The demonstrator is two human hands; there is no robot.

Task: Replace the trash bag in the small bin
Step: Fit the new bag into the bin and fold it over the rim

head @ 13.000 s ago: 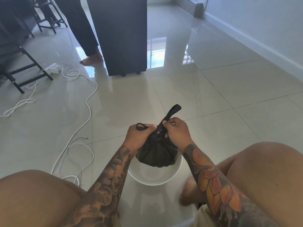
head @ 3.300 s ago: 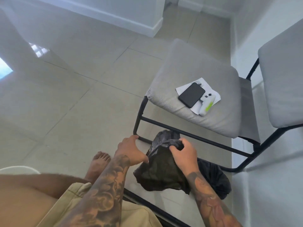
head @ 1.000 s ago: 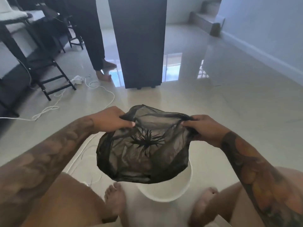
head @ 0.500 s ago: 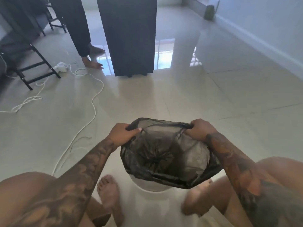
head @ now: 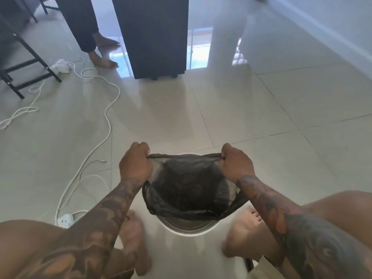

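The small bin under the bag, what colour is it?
White; the bin rim shows best in the head view.

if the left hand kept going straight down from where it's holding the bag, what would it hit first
Most likely the white bin's rim: the left hand grips the black bag over the bin's left edge. Depth is unclear; it might slip just outside, onto the floor.

A single wide-angle camera sits on the person's head and looks forward and steeply down past both forearms to the floor between the knees. It is close to the left hand and right hand, low in the middle of the picture. Its upper part reaches across the tiles to a dark cabinet, with straight lines bowed at the edges.
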